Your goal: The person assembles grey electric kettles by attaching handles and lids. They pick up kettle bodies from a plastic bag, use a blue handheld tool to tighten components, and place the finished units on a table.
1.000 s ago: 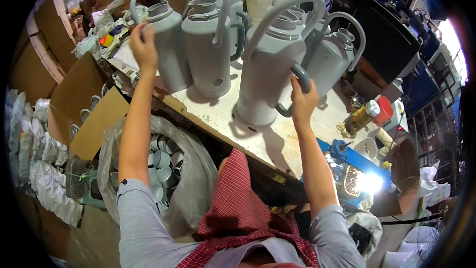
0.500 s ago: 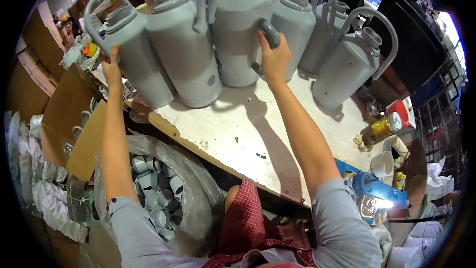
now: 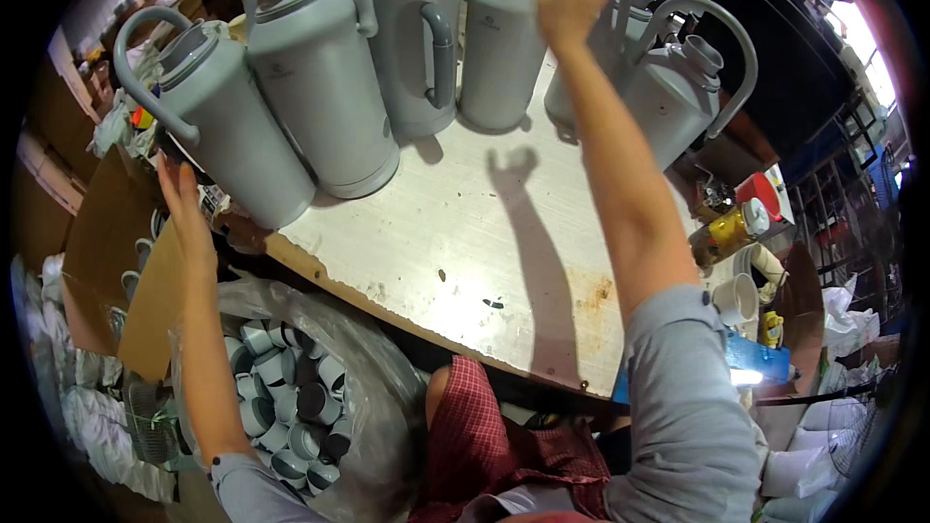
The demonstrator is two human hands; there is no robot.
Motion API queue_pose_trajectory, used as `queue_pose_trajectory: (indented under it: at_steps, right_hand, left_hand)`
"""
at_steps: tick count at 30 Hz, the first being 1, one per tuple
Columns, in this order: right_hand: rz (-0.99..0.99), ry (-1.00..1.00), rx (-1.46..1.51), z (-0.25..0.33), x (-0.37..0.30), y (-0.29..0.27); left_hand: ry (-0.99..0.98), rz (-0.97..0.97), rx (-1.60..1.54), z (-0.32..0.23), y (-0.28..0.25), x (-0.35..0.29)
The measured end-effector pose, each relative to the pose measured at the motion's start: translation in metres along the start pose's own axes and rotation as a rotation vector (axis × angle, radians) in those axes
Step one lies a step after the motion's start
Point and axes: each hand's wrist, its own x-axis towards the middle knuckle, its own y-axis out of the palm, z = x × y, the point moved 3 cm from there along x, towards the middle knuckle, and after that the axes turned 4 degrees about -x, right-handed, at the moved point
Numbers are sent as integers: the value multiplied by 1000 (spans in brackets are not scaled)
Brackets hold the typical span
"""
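Several grey vacuum flasks stand in a row across the far side of the white table (image 3: pixel 455 232). My left hand (image 3: pixel 187 208) is open, fingers stretched, just beside the leftmost flask (image 3: pixel 237 136); whether it touches is unclear. A taller flask (image 3: pixel 325 92) stands next to that one, its hoop handle raised. Third along is a flask (image 3: pixel 412 68) with its dark side handle (image 3: pixel 441 58) toward me. My right hand (image 3: pixel 573 2), slightly blurred, is raised with fingers apart by the neck of the fourth flask (image 3: pixel 502 48). My right forearm partly hides the flasks behind it.
Below the table's left edge, a clear plastic bag (image 3: pixel 378 378) holds many grey cups (image 3: pixel 291 397). An open cardboard box (image 3: pixel 155 320) stands left of it. On the right are a yellow jar (image 3: pixel 722 232), a red container (image 3: pixel 759 196), a white cup (image 3: pixel 736 298) and a lit blue device (image 3: pixel 760 360).
My right hand has let go of the third flask's side handle and moved up and right. My left hand has come down off the leftmost flask. The view has shifted slightly.
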Motion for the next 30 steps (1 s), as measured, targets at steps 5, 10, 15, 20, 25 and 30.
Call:
queue_pose_trajectory:
  at_steps: [5,10,15,20,25,30]
  right_hand:
    - [667,699,452,-84,-15,21]
    - [659,437,545,-52,-10,-7]
    - [729,669,859,-9,5,-55]
    - [549,634,972,19,25,-139]
    - [808,686,1529,62,63,-341]
    - [778,565,1279,91,22,-486]
  left_hand:
    - [75,210,-62,-26,13,-83]
    - [16,495,-129,-74,89,-138]
    - [216,993,168,-123,147,-230]
    - [121,1507,477,-67,143,-339]
    - [122,1186,459,-71,107,-318]
    - [435,647,520,-64,31,-242]
